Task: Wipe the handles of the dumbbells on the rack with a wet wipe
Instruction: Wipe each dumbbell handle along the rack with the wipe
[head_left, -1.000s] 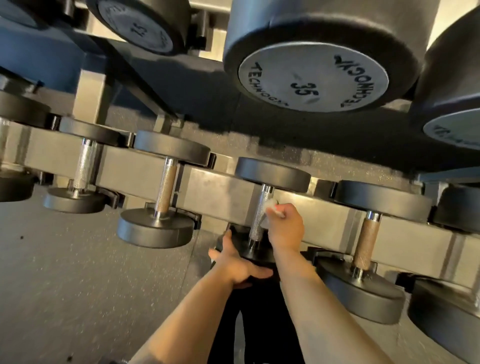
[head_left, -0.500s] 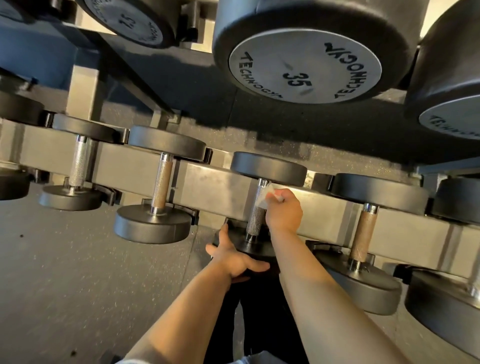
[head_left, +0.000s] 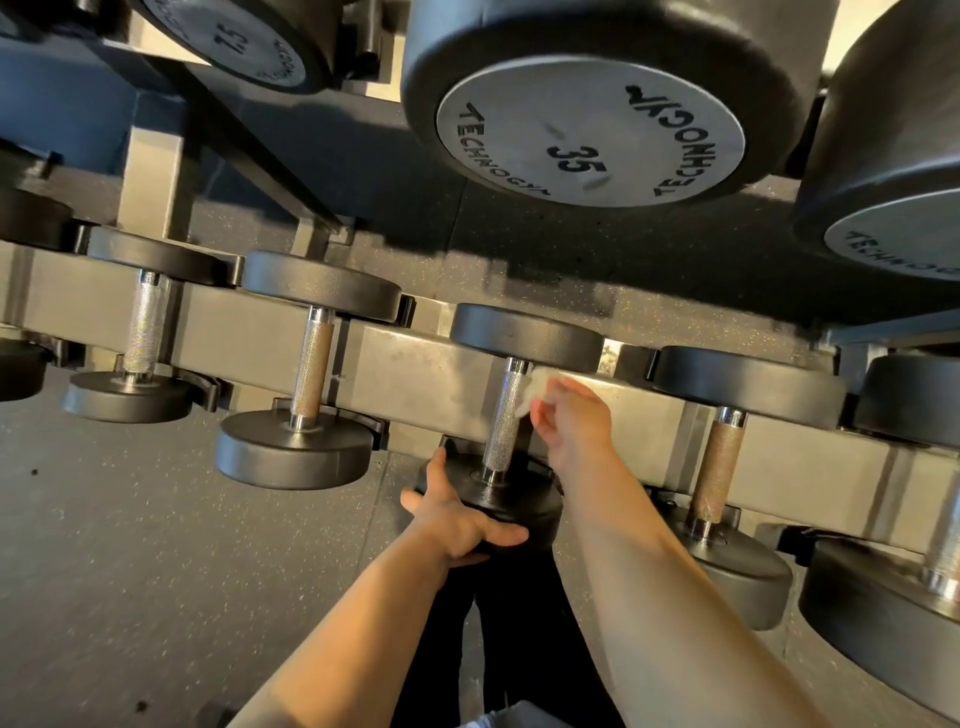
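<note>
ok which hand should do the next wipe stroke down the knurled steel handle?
Right. The right hand already pinches the white wet wipe against the top of the knurled steel handle. The left hand grips the near black dumbbell head, probably steadying it.

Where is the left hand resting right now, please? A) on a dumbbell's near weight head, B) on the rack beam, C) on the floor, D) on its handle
A: the left hand grips the near head while the right hand holds the wipe against the handle.
</note>
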